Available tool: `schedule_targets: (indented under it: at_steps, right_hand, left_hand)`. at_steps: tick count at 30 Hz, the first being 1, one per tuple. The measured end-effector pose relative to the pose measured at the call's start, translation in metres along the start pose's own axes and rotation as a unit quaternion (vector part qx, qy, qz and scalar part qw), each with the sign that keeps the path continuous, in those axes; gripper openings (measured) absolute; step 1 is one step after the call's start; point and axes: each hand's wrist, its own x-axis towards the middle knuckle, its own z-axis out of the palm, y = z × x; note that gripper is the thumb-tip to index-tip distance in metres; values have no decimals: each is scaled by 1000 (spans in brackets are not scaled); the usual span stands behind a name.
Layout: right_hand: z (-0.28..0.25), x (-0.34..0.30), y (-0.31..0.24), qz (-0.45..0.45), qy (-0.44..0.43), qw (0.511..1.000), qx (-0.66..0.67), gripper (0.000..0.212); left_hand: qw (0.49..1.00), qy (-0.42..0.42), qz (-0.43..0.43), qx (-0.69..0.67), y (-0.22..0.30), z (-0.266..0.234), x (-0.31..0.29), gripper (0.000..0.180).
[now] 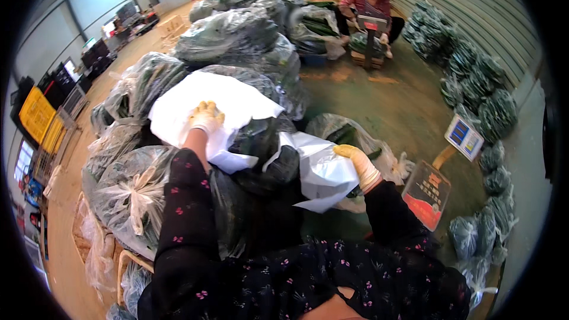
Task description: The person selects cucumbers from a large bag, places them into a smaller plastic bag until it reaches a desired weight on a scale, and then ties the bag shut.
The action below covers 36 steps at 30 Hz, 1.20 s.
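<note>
My left hand (pixel 205 118), in a white glove with yellow palm and fingers, lies on a broad white sheet (pixel 246 99), its fingers apart. The sheet drapes over clear bags packed with dark green vegetables. My right hand (pixel 358 165), gloved alike, is closed on the edge of a crumpled white sheet (pixel 320 169) to the right. Between the two white pieces a dark filled bag (pixel 258 139) shows; whether they are one sheet I cannot tell. Just beyond my right hand stands a clear bag (pixel 341 124) with green vegetables inside.
Large filled bags (pixel 228 38) are piled ahead, and a knotted bag (pixel 133 192) sits at left. On the right are a scale (pixel 428 192) with its display (pixel 464 136) and bags along the wall (pixel 498 112). Farther off, a person (pixel 370 3) crouches behind another scale (pixel 370 29).
</note>
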Motion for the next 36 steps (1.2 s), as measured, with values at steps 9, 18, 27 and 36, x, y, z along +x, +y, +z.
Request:
schedule_targets:
  at_steps: [9,18,27,36]
  right_hand:
    - [-19,-84,13,-18,-28,996,84,31]
    - [-50,-108,65,-19,-18,917,-399,21]
    - [-53,-133,102,-69,85,764,-635,36]
    - [-19,-127,101,-135,42,810,-569,38]
  left_hand:
    - [944,207,250,-56,42,-12,-26,19]
    - [484,-438,28,-757,192,102,-257,28]
    - [595,-346,-33,-725,181,123,-283,11]
    - [425,-444,-16,-788,194,129,-299,7]
